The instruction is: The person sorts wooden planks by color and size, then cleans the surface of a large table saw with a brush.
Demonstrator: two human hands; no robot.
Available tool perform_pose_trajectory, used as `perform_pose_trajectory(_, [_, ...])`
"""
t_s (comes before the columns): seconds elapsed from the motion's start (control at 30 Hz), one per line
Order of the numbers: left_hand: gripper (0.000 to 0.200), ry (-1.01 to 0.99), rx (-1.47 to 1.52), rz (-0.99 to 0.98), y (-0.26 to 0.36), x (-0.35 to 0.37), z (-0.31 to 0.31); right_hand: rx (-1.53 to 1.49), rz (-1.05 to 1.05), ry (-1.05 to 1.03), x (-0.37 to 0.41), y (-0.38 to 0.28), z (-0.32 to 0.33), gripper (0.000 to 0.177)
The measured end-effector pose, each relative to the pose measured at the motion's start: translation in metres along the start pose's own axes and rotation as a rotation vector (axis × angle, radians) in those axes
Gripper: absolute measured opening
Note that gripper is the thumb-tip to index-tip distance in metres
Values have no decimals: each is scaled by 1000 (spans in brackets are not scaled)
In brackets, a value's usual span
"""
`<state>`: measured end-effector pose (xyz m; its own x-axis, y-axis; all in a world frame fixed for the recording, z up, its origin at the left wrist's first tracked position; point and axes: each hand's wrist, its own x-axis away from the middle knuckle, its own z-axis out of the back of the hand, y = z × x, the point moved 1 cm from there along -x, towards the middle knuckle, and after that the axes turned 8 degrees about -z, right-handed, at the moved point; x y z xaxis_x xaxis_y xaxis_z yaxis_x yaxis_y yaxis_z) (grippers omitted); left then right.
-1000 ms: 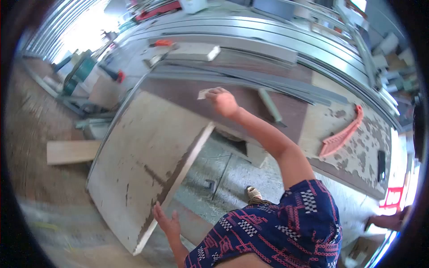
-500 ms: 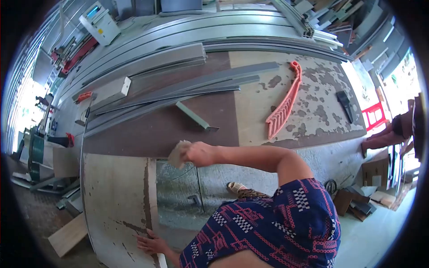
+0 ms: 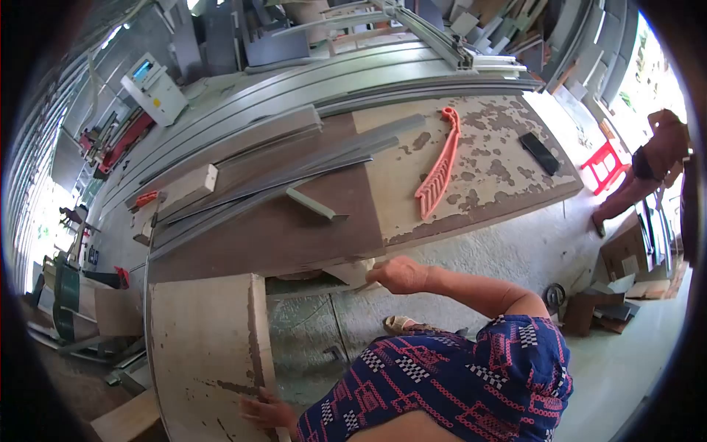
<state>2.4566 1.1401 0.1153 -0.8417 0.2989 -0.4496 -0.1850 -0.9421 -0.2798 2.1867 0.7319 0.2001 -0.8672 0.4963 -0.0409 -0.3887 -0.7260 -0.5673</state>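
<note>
My right hand (image 3: 398, 275) is closed on a pale, crumpled cloth (image 3: 352, 273), which hangs by the front edge of the brown-topped bench (image 3: 294, 247). Part of the cloth lies hidden behind the fingers. Lower left, my left hand (image 3: 266, 409) lies flat with fingers apart on a pale, worn board (image 3: 199, 324) with a chipped brown edge strip. Beyond my right hand, a green-handled blade tool (image 3: 313, 203) rests on the brown surface. To its right lies a long coral-red plastic piece (image 3: 438, 166) with a ribbed end.
Long grey strips (image 3: 294, 169) lie across the bench's left half. A flat black object (image 3: 540, 153) is on the peeling right end. Another person (image 3: 655, 162) stands at far right, near a red frame (image 3: 605, 168) and cardboard pieces (image 3: 626, 247). A white machine (image 3: 153, 88) stands back left.
My right hand has moved right along the bench edge with the cloth, which now trails to its left. My left hand stays on the board. The view has shifted a little.
</note>
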Motion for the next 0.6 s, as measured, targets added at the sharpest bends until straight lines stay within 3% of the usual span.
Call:
perform_pose_trajectory(0.1, [67,-161,77,67,16,0,35,-41,-16,46,-4,-18,-9,24])
perform_pose_trajectory(0.3, [72,-59,224,-22,12,3,42,-1,-62,180,-8,-33,-25,23])
perform_pose_trajectory(0.4, [74,-52,342,-11,15,3,46,-115,6,307,-20,-35,-30,24])
perform_pose_trajectory(0.5, [75,-37,370,-4,15,3,43,-388,-94,253,-42,-48,-25,25])
perform_pose_trajectory(0.6, [74,-109,371,-6,6,2,54,-547,84,323,-84,-41,-44,28])
